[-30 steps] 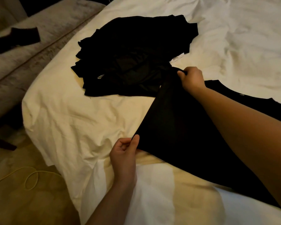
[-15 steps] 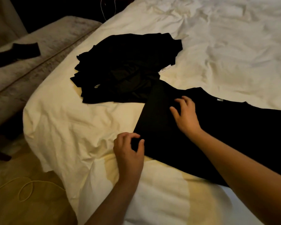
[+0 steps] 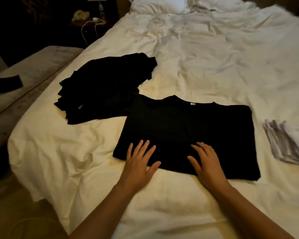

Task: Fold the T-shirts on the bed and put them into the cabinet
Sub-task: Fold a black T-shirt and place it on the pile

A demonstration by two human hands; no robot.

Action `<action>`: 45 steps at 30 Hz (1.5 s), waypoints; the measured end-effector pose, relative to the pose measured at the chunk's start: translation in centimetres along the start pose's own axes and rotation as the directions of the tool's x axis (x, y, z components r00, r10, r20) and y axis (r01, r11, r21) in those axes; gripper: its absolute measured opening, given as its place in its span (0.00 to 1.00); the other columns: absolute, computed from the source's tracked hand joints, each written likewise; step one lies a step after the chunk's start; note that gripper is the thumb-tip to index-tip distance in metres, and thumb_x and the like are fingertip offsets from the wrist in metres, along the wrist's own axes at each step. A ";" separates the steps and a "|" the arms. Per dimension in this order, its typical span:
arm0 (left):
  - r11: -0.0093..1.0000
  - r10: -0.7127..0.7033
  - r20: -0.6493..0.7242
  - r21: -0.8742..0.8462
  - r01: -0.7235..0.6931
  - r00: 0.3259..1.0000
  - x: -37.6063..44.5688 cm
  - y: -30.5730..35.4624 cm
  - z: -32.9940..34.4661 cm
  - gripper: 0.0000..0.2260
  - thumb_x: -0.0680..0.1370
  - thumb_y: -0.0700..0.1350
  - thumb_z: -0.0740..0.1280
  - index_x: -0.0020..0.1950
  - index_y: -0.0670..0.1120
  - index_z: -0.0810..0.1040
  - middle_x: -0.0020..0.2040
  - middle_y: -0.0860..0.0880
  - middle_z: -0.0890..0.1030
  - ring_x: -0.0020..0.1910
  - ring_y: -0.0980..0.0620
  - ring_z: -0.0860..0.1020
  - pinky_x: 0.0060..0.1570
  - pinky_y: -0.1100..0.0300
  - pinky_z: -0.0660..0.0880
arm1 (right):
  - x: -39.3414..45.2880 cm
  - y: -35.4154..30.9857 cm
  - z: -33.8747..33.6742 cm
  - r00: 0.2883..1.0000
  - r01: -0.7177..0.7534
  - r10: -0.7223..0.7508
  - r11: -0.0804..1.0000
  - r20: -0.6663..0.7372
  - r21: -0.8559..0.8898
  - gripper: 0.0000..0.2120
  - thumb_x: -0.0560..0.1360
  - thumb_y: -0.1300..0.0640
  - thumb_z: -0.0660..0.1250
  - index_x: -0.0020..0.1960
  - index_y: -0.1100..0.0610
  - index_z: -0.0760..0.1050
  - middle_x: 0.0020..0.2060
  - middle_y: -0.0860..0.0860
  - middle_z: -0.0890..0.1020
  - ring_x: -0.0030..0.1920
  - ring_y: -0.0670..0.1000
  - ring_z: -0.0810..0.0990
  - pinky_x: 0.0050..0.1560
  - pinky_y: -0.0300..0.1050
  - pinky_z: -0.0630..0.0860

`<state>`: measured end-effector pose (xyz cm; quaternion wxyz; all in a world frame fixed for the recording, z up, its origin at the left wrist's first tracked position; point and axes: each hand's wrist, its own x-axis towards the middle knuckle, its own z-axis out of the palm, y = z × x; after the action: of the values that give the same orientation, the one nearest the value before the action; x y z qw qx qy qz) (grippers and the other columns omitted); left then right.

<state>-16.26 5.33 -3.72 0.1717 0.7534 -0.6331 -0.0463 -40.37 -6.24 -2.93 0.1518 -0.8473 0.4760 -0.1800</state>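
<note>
At the far left of the frame I see a grey bench (image 3: 33, 66) with a dark cloth (image 3: 6, 82) on it. On the white bed (image 3: 214, 57), left of centre, lies a heap of black T-shirts (image 3: 102, 87). My left hand (image 3: 139, 163) lies flat, fingers spread, on the near edge of the black T-shirt (image 3: 193, 128) at centre. My right hand (image 3: 207, 163) presses flat beside it, gripping nothing. A blurred pale stack (image 3: 286, 142) sits at right.

I'm in a bedroom, looks like: big bed (image 3: 214, 57) with rumpled white sheets, pillow (image 3: 155, 4) up top, nightstand (image 3: 91, 21) with a charger cable (image 3: 89, 29), upholstered bench (image 3: 33, 66) alongside.
</note>
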 end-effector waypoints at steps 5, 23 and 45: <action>0.999 0.029 0.089 -0.047 -0.025 0.996 0.9 4.5 1.0 0.34 0.78 0.71 0.42 0.80 0.57 0.59 0.82 0.55 0.53 0.80 0.57 0.44 0.78 0.51 0.36 | -3.7 3.4 -1.5 0.991 -0.070 0.074 0.997 -0.113 0.040 0.24 0.79 0.43 0.62 0.67 0.59 0.76 0.66 0.55 0.75 0.70 0.56 0.68 0.71 0.55 0.66; 0.980 0.189 0.279 -0.111 -0.164 0.941 10.0 21.4 5.9 0.22 0.86 0.55 0.52 0.81 0.53 0.59 0.82 0.52 0.54 0.81 0.54 0.47 0.78 0.55 0.41 | -7.6 8.1 -6.5 0.688 -0.424 0.717 0.524 -0.114 0.739 0.12 0.75 0.54 0.73 0.57 0.53 0.77 0.48 0.46 0.82 0.51 0.49 0.81 0.51 0.45 0.75; 0.999 0.029 0.365 0.004 -0.032 0.931 29.4 29.3 10.2 0.30 0.84 0.57 0.58 0.81 0.44 0.57 0.80 0.43 0.60 0.79 0.43 0.58 0.75 0.47 0.60 | -7.0 10.7 -8.4 0.544 -0.247 0.800 -0.139 0.256 0.959 0.07 0.81 0.58 0.65 0.48 0.61 0.74 0.25 0.55 0.76 0.20 0.47 0.69 0.20 0.38 0.64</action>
<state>-40.99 -29.31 0.38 0.0484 0.7225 -0.6659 -0.1795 -55.57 -6.28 -1.14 0.5940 -0.1873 0.5740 -0.5317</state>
